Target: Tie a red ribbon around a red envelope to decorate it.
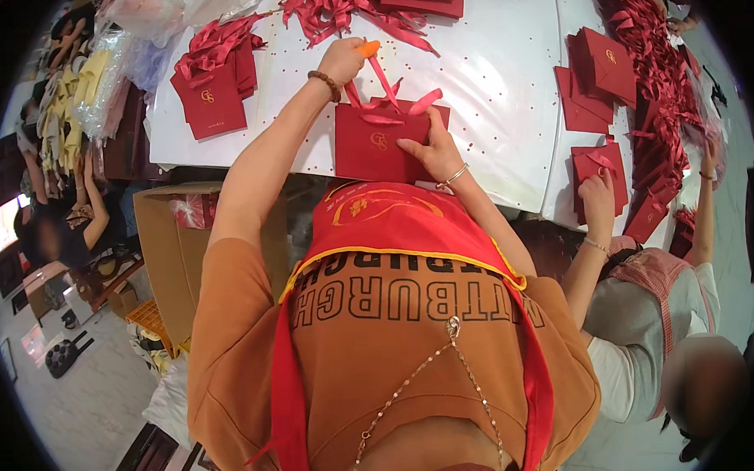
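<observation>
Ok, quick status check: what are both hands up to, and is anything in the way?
Left grip: closed on small orange object. Right grip: on red gift bag. Ribbon looped at bag's top edge.

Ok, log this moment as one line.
left hand: holds small orange object; right hand: on red bag; red ribbon: across bag's top edge; more red bags: either side
</observation>
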